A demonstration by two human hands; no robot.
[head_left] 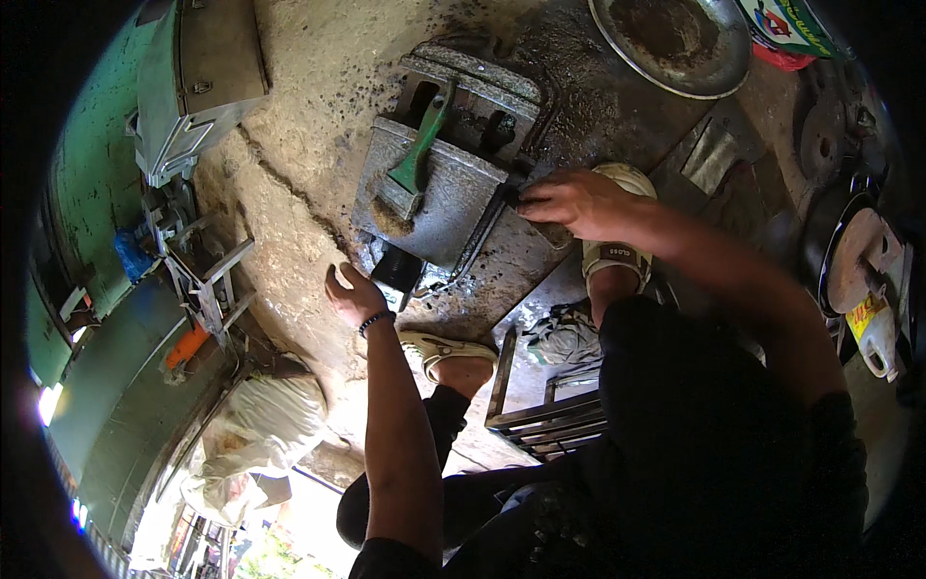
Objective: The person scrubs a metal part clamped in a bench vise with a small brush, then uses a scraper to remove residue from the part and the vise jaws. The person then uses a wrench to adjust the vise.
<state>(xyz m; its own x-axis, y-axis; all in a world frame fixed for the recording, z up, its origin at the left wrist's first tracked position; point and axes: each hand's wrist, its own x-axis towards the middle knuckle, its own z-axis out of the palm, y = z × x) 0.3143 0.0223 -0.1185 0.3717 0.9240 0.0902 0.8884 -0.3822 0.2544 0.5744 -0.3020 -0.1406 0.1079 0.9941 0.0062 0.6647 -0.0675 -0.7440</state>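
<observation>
A grey metal housing [439, 198] lies on the dirty concrete floor [309, 106]. On top of it rests a brush with a green handle [417, 154]. My right hand [574, 205] presses its fingers on the housing's right edge, against a dark strip there. My left hand [355, 294] hovers at the lower left corner of the housing, fingers slightly apart, next to a small black block [398, 272]. It holds nothing that I can see.
A round metal pan [675, 43] sits at the top right. A grey metal box [193, 77] and a metal frame [207, 270] stand at the left. My sandalled feet [453, 352] and a low metal stool frame [545, 410] are below the housing. A white jug [876, 333] stands at the right.
</observation>
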